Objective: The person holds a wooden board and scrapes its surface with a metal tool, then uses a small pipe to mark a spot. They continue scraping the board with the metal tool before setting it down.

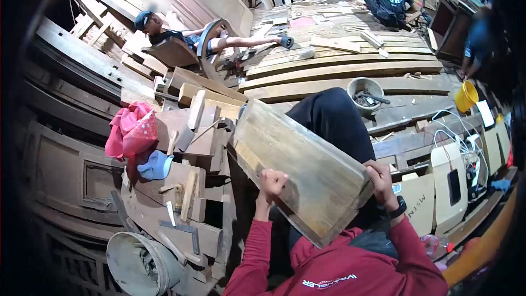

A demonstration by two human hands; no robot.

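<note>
Long planks lie in rows ahead of the person. A wooden worktop occupies the left side. The wooden panel is slanted across the person's lap, a raised knee behind it. A pail sits beside the worktop's near end; a pink bag rests at the far end, a light-blue cloth just beside it. Right hand: grip closed on the panel's right corner, thumb uppermost. Left hand: grip curled into a fist at the panel's left edge; contents, if any, cannot be determined. A dark watch encircles the right wrist.
</note>
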